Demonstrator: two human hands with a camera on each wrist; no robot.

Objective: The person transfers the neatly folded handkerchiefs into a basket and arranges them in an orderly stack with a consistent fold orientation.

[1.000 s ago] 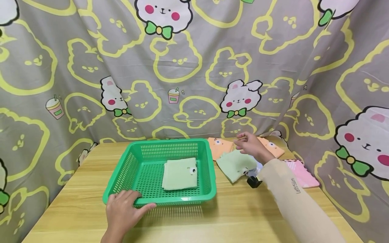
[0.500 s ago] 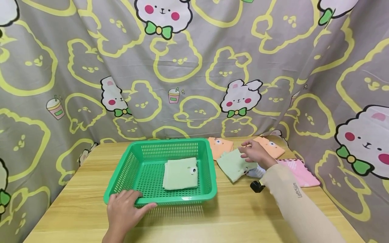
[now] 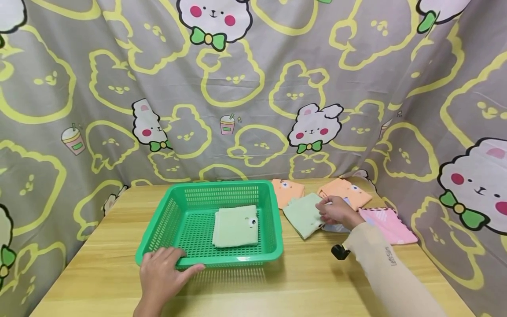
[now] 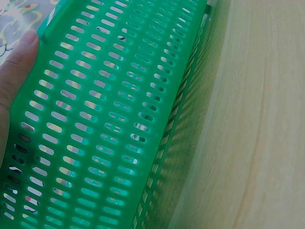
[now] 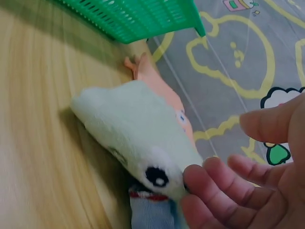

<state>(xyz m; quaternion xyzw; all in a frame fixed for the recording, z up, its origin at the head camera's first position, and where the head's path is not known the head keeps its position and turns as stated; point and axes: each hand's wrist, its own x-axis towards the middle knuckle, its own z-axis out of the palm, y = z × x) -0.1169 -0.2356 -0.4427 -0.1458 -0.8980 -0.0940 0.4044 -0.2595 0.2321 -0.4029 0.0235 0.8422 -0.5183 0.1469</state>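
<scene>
My left hand [image 3: 160, 275] grips the near-left rim of a green plastic basket [image 3: 249, 259], fingers over the edge and thumb along the outside. Inside the basket lies a folded pale green towel [image 3: 233, 226] with a small eye motif. At the right, my right hand [image 3: 336, 212] hovers by a second pale green towel [image 3: 302, 215] on the table. In the right wrist view its fingers are loosely bent, fingertips right at that towel's eye [image 5: 156, 175], with thumb apart. A blue towel [image 5: 151, 212] lies partly hidden below the hand.
Two orange towels, one nearer the basket [image 3: 288, 193] and one farther right [image 3: 358, 196], lie at the back of the wooden table [image 3: 301, 281]. A pink towel [image 3: 390, 225] is at the right. A patterned curtain [image 3: 253, 110] stands behind.
My right hand has moved down and slightly right, from above the towels to the edge of the green one. More of the right orange towel shows. The left hand stays on the basket rim.
</scene>
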